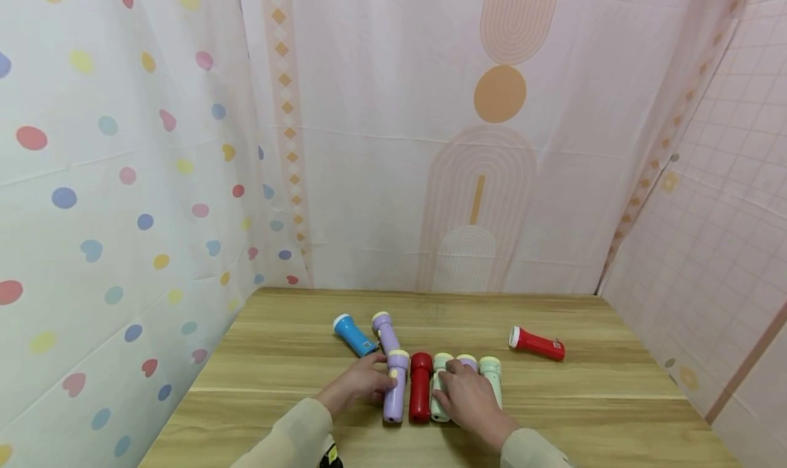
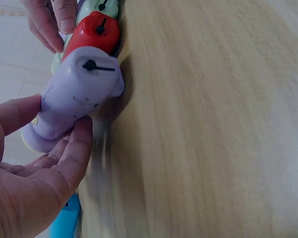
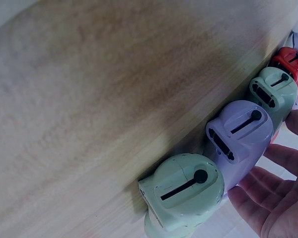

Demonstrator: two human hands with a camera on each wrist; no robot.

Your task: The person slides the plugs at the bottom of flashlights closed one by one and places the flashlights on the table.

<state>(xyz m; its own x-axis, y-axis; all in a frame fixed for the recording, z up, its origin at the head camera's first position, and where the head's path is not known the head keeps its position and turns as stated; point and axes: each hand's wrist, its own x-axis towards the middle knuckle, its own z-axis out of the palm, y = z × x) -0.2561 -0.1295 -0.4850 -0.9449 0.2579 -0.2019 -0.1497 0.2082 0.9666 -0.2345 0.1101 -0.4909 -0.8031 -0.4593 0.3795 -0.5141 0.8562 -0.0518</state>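
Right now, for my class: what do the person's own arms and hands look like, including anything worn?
The left sleeve and right sleeve are pale beige and plain, ending near the wrists. The left hand and right hand are bare; no gloves or rings show.

Smooth, glossy plastic flashlights (image 1: 421, 389), wood-grained tabletop (image 1: 590, 400), creased cloth backdrop (image 1: 369, 181).

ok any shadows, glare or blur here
Head view: soft, even light across the table; left wrist view: a dark shadow beside the purple flashlight, pale sheen at lower right; right wrist view: table grain looks blurred, the nearest green flashlight crisper.
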